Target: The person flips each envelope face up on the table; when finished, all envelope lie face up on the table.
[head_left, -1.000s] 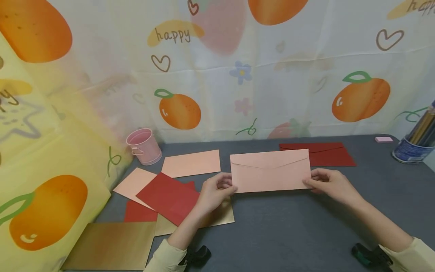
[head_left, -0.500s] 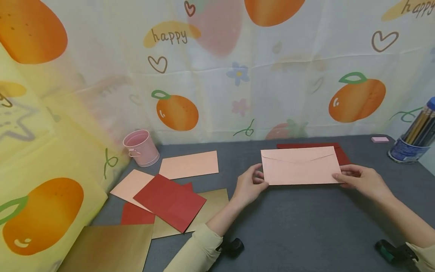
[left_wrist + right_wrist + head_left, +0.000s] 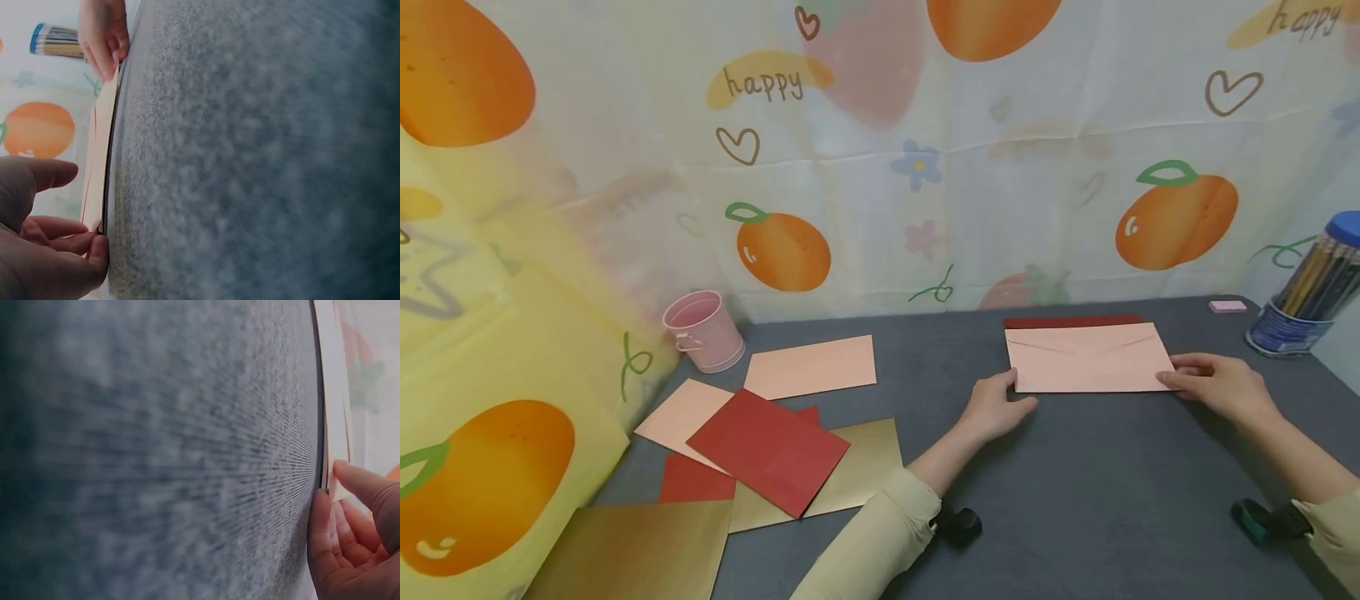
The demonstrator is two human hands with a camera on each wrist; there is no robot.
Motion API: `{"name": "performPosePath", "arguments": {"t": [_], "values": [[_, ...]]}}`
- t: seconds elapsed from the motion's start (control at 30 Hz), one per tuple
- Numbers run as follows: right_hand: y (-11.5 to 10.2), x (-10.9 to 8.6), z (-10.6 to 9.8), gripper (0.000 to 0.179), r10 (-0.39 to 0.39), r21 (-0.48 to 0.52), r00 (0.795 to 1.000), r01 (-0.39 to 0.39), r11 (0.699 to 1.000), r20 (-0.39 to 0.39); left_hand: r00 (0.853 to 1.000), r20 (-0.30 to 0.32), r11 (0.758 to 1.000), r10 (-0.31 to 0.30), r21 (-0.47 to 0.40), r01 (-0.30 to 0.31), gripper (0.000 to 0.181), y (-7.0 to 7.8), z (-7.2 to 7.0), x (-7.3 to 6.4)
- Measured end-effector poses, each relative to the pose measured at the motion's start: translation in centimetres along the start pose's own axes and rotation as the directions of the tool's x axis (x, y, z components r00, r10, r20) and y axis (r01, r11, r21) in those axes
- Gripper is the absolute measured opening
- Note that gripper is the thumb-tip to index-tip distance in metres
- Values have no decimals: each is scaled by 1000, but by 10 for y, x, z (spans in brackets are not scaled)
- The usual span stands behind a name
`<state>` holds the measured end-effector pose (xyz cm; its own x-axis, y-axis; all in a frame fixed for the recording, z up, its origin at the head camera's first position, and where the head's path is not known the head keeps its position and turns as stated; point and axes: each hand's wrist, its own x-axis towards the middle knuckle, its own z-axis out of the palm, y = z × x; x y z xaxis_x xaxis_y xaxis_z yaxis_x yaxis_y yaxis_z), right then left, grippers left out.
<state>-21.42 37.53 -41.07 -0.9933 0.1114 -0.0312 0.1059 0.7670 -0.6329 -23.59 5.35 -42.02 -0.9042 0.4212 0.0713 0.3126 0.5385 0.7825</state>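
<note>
Pink env. (image 3: 1090, 358) over dk red env. (image 3: 1067, 322), nr back edge of table (image 3: 1097, 500), R of ctr. R hand (image 3: 1221, 387) pinches its R end, thumb on top; L hand (image 3: 996, 407) at L end, thumb spread from fingers.

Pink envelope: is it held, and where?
The right hand pinches the pink envelope by its near right corner; the left hand has its thumb off it.

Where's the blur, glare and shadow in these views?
Head: mostly sharp, soft shadow on the table beside the right forearm; left wrist: table out of focus, darkening toward the picture's right edge; right wrist: table blurred, darkest at the left edge, pink envelope washed out nearly white.
</note>
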Motion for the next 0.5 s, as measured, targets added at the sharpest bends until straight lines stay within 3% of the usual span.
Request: {"name": "performPosePath", "arguments": {"t": [0.13,0.23,0.33,0.5], "values": [[-1,2,-1,73,-13,-45,1000,13,999,7,997,76,991,-6,135,-4,24,3,2,0],[-2,3,-2,71,-18,-87,1000,19,996,13,990,133,975,-52,221,21,45,4,4,-2],[-2,3,-3,69,-19,-120,1000,21,992,18,984,162,955,-75,294,25,63,5,6,-3],[-2,3,-1,67,-15,-151,1000,18,988,17,979,187,926,-78,377,2,73,5,7,-5]]}}
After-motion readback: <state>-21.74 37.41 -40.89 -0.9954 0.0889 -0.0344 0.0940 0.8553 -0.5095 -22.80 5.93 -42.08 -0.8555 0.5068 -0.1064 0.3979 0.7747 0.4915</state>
